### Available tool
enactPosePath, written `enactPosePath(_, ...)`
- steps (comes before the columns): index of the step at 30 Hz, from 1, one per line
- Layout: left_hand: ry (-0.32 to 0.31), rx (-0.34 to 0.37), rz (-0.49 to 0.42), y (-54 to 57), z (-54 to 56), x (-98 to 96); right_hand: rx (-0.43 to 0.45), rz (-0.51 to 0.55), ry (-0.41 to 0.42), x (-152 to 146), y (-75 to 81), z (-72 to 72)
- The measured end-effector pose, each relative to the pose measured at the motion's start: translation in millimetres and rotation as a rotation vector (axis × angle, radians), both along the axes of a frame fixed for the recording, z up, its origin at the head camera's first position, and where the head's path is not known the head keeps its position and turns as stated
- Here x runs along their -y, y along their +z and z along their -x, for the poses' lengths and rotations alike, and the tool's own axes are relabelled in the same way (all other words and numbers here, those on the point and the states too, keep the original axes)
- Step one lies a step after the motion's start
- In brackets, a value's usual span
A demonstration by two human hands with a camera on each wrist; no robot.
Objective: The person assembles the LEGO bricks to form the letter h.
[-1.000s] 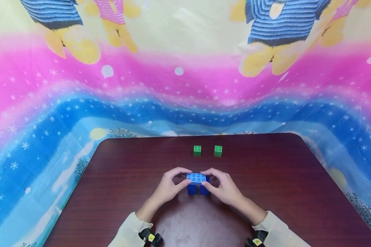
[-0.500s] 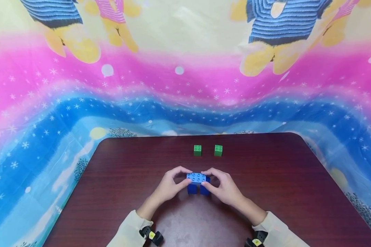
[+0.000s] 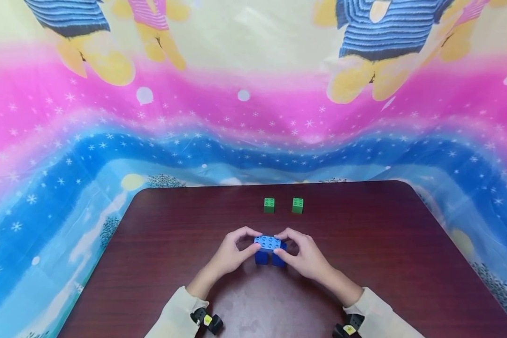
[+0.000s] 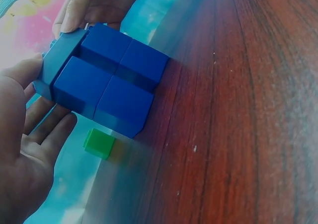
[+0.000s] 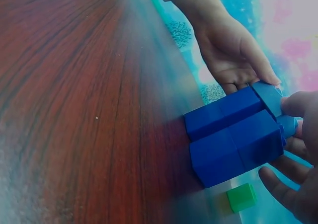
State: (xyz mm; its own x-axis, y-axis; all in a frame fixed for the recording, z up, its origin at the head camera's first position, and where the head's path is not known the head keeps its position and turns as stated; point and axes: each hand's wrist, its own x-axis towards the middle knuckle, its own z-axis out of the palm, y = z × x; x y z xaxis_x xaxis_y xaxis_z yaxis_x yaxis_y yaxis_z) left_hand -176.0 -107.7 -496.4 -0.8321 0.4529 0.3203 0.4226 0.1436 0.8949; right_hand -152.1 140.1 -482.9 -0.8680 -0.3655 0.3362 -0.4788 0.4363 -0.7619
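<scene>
Pinching light-blue brick (image 3: pixel 267 242) — both hands (image 3: pixel 231 253) (image 3: pixel 307 256)

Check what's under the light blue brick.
Under the light blue brick: a left dark blue stack and a right dark blue stack, each two bricks high, with a gap between. Its underside and any studs it covers are hidden.

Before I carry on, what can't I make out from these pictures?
- Head view: the top of the left dark blue stack, hidden by the light blue brick.
- Head view: the brick's corners, partly covered by fingertips of the left hand and right hand.
- Head view: undersides of the two green blocks, facing the table.
- Wrist views: part of each wearer hand, cut off by the frame edge.
</scene>
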Motion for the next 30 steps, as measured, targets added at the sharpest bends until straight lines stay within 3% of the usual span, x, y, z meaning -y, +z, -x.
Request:
enactPosePath(20, 0.041, -0.038, -0.015, -3.3, -2.4, -4.1, -0.004, 0.013, 0.047, -5.4, -0.7, 3.1)
enactPosePath(30, 0.05, -0.037, -0.018, -1.5, -4.9, -5.2, -0.05, -0.104, 0.049, -8.7, -2.6, 2.2)
